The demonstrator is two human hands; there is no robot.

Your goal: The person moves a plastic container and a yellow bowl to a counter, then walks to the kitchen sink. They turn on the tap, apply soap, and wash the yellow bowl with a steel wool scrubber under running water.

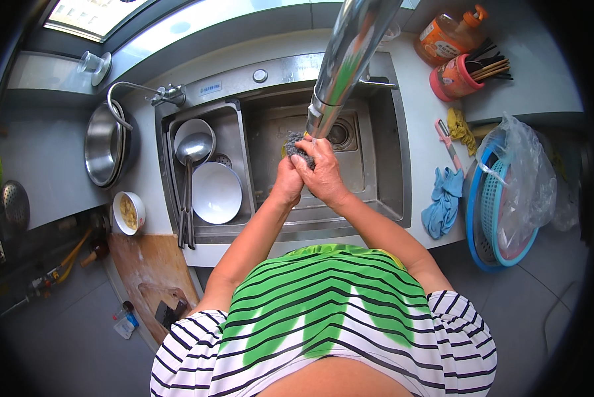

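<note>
Under the chrome faucet point(334, 84), my two hands are pressed together over the steel sink point(386, 193). My right hand point(321, 168) is closed around a grey scrubbing cloth or scourer point(297, 146), bunched at the fingers. Directly beside and below it, my left hand point(288, 181) is clasped against the same grey bundle, its fingers largely hidden. A bit of something yellow point(284, 150) shows behind the bundle, too covered to identify. The round drain point(340, 133) lies beyond my right hand.
The left drainer basket point(243, 129) holds white bowls point(217, 193) and a steel ladle point(195, 148). Metal basins point(101, 144), a food bowl point(128, 212) and a wooden board point(140, 263) stand left. Right are a blue cloth point(443, 201), a peeler point(446, 139), a chopstick holder point(455, 79) and plastic baskets point(493, 198).
</note>
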